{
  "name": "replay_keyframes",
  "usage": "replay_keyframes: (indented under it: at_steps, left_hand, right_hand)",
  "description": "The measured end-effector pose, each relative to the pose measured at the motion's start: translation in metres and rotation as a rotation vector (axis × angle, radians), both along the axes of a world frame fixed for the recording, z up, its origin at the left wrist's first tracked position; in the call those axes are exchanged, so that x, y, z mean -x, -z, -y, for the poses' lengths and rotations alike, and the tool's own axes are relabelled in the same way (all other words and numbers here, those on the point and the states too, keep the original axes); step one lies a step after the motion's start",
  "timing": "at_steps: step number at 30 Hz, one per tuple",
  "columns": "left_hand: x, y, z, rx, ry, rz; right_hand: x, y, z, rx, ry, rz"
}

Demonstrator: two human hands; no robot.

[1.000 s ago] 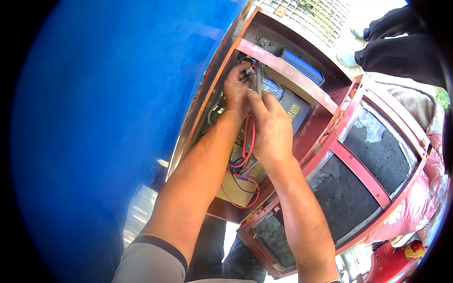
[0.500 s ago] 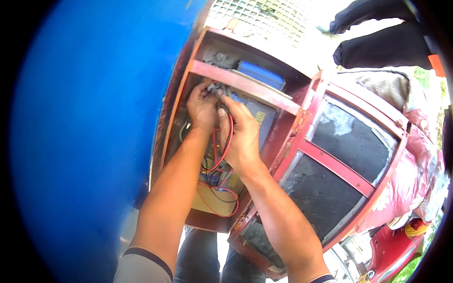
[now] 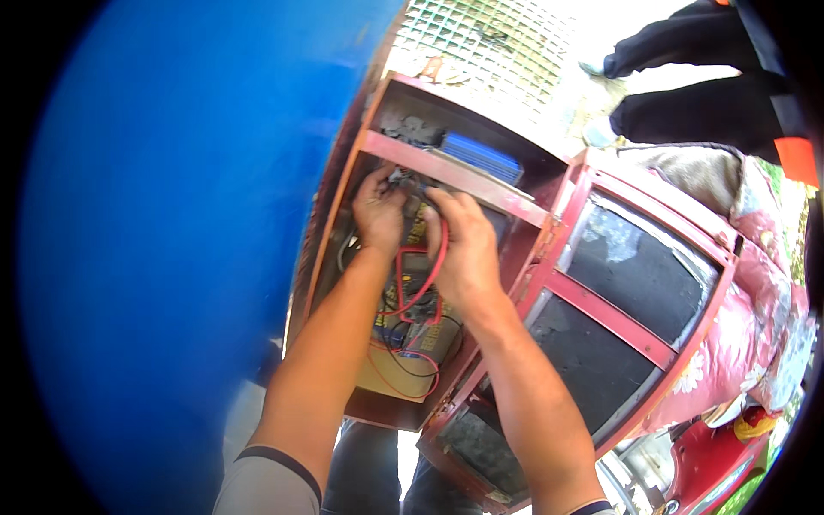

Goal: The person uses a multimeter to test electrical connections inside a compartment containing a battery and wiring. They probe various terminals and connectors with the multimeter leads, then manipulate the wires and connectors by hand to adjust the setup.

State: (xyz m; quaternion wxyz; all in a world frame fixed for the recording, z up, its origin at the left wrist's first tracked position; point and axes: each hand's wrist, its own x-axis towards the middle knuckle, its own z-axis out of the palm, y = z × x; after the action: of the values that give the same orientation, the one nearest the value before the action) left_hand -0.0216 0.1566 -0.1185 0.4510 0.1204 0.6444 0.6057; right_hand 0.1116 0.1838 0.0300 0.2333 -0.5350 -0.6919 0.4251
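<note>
Inside a dark red metal cabinet (image 3: 481,182), my left hand (image 3: 380,215) is closed, its fingertips pinching a small grey connector (image 3: 396,177) just below the crossbar. My right hand (image 3: 468,245) is beside it, fingers curled round a red test lead (image 3: 443,257) that loops down out of the grip. The lead's tip is too blurred to tell whether it touches the connector. Below the hands lies what looks like a multimeter (image 3: 415,264), partly covered by wires. A thin black lead (image 3: 396,345) and more red wire curl over the dark batteries (image 3: 438,339) at the cabinet's bottom.
A blue finned box (image 3: 483,157) sits above the crossbar (image 3: 455,175). The cabinet's door (image 3: 614,319) hangs open at right. A large blue panel (image 3: 189,240) stands close at left. Another person's dark trouser legs (image 3: 699,107) show at top right, near a pink flowered cover (image 3: 687,386).
My right hand has moved right, slightly away from my left, with the red lead in it. The view has shifted a little, uncovering more of the multimeter and wires.
</note>
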Motion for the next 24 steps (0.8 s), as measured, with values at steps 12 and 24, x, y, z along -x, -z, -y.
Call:
replay_keyframes:
  at_steps: [12,24]
  left_hand:
    - [-0.005,0.005,-0.002,-0.039,-0.04,-0.031]
    - [-0.001,0.008,0.002,-0.05,-0.009,0.0]
  right_hand:
    - [-0.004,0.0,0.005,-0.185,-0.168,0.137]
    - [0.006,0.003,0.006,-0.234,-0.179,0.251]
